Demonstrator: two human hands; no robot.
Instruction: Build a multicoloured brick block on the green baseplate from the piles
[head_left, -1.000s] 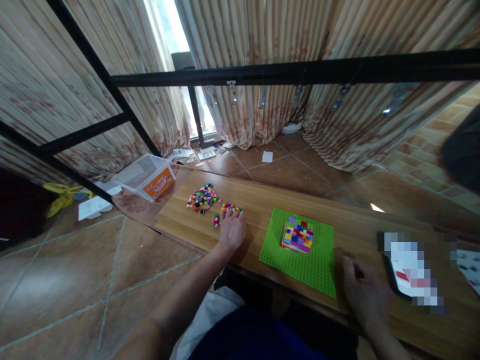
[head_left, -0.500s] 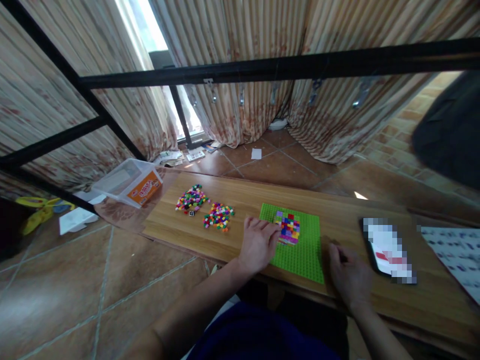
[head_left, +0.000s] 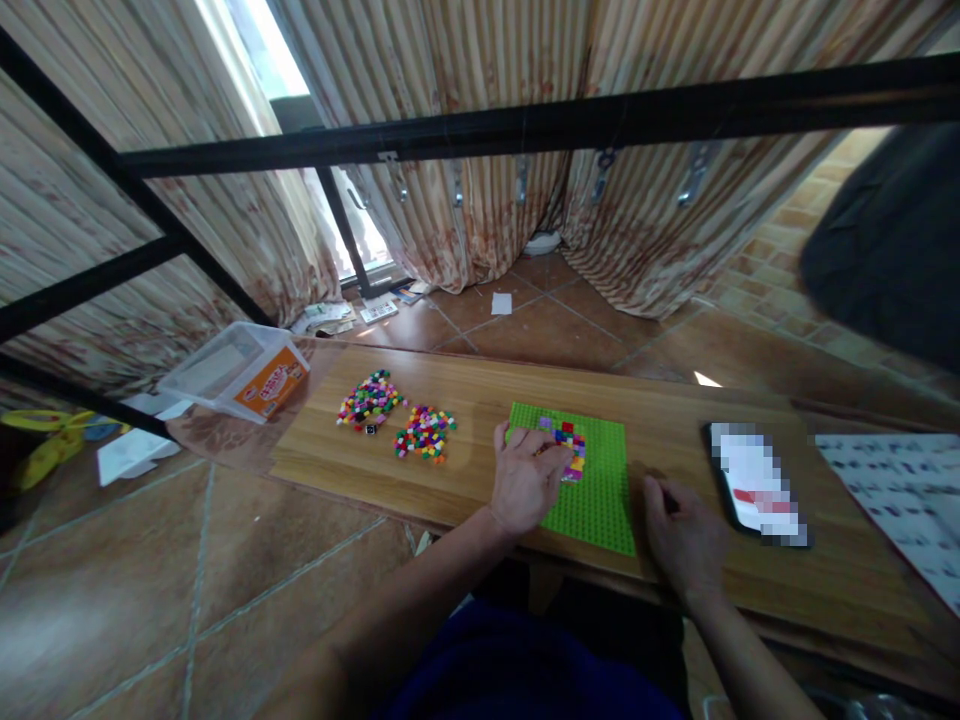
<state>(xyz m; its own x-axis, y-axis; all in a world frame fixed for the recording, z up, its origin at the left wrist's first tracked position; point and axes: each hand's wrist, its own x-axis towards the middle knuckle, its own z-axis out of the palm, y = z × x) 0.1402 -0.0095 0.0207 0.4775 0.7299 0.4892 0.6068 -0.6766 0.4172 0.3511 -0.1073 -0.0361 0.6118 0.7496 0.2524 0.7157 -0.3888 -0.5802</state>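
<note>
My left hand [head_left: 529, 477] reaches over the left part of a green studded baseplate [head_left: 600, 520], palm down. Its thumb and index finger come together at a patch of small coloured toy bricks [head_left: 576, 462] fixed on the plate. Any brick between those fingertips is hidden or too small to make out. The hand covers part of the patch, which shows purple, red, yellow, blue and magenta. My right hand [head_left: 686, 540] rests on the table just right of the plate, fingers curled into a loose fist, with nothing visible in it.
Two piles of loose bricks, a farther pile [head_left: 371, 398] and a nearer pile [head_left: 425, 433], lie left on the wooden table [head_left: 472, 385]. A clear plastic box [head_left: 240, 370] stands beyond them. At right are a phone [head_left: 757, 485] and a printed sheet [head_left: 900, 500]. A black rail [head_left: 480, 130] crosses behind.
My left hand has moved further over the brick patch and now covers more of it. My right hand stays beside the plate. The whole view has shifted slightly.
</note>
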